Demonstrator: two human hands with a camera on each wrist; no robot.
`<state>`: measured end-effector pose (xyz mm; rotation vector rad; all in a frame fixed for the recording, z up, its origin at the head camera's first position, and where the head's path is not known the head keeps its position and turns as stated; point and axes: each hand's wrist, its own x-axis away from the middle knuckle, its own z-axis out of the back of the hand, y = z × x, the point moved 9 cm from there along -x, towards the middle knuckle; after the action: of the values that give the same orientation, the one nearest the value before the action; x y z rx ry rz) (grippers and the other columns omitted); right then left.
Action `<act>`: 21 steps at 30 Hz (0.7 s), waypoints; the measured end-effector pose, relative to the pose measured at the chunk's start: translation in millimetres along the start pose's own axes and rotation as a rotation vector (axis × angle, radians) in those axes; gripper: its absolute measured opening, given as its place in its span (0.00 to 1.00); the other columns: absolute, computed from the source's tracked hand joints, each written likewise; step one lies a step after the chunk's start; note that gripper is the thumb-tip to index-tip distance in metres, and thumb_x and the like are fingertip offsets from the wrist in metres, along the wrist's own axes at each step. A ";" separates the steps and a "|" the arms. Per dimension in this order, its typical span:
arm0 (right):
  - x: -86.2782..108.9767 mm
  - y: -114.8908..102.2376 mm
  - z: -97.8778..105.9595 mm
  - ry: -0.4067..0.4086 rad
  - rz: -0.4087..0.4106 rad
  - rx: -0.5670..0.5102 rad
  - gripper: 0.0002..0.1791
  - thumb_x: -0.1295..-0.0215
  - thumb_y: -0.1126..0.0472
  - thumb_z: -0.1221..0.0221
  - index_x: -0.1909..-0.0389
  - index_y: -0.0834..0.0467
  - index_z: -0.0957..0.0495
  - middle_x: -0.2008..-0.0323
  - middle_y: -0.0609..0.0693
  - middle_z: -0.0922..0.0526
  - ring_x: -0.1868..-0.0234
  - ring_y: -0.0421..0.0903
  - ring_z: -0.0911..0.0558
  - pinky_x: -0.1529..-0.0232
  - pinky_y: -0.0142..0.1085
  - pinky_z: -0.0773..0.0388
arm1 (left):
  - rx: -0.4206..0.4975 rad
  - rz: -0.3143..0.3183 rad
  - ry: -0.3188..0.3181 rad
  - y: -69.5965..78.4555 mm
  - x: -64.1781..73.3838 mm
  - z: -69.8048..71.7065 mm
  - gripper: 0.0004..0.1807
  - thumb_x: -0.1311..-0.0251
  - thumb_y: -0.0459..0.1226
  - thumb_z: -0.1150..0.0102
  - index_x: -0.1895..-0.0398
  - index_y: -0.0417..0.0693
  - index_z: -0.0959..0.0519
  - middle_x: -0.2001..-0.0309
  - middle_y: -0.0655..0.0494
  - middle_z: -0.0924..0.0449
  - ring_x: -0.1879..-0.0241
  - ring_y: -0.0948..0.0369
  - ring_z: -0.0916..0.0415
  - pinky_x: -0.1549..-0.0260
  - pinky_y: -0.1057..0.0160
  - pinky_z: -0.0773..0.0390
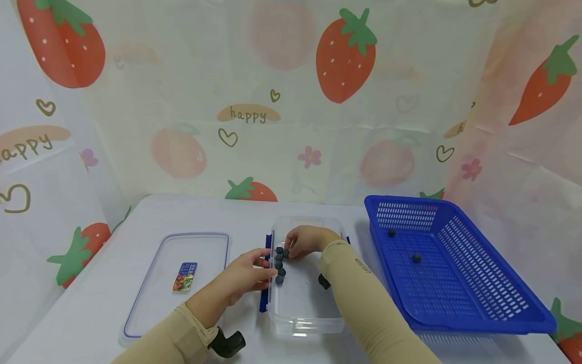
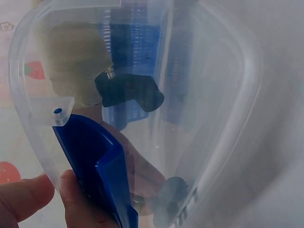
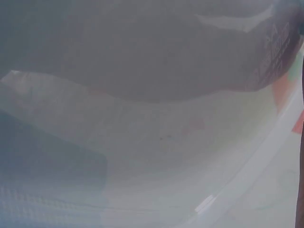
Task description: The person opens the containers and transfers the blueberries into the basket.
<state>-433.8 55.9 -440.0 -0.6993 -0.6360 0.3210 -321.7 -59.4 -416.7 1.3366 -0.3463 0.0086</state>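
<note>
A clear plastic box (image 1: 306, 303) with blue side latches stands mid-table, without a lid on it. My left hand (image 1: 245, 273) grips its left wall, thumb and finger to either side of the rim by a blue latch (image 2: 97, 164). Reaching into the box from the right, my right hand (image 1: 306, 241) pinches a small dark ball (image 1: 286, 254) near that same wall. Several similar dark balls (image 1: 279, 265) line the wall in a row. Through the clear plastic, the left wrist view shows dark balls (image 2: 173, 190) low down. The right wrist view is hazy and does not show the fingers.
A blue plastic basket (image 1: 473, 323) stands on the right with two dark balls (image 1: 416, 258) in it. On the left lies a clear lid (image 1: 150, 303) with a blue seal and a colourful label (image 1: 184, 276). A strawberry-print cloth (image 1: 291, 162) hangs behind the white table (image 1: 245, 217).
</note>
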 end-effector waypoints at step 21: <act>-1.9 -2.9 -5.6 -0.050 0.023 -0.033 0.03 0.46 0.68 0.38 0.72 0.60 0.23 0.69 0.52 0.18 0.68 0.46 0.20 0.63 0.36 0.20 | 0.019 -0.007 -0.012 0.3 -0.2 0.0 0.32 0.45 0.33 0.39 0.36 0.46 0.38 0.53 0.44 0.33 0.66 0.57 0.25 0.63 0.61 0.19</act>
<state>-431.5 50.1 -442.1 -0.7325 -0.6824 0.3505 -322.0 -59.2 -416.5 1.3575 -0.3522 -0.0023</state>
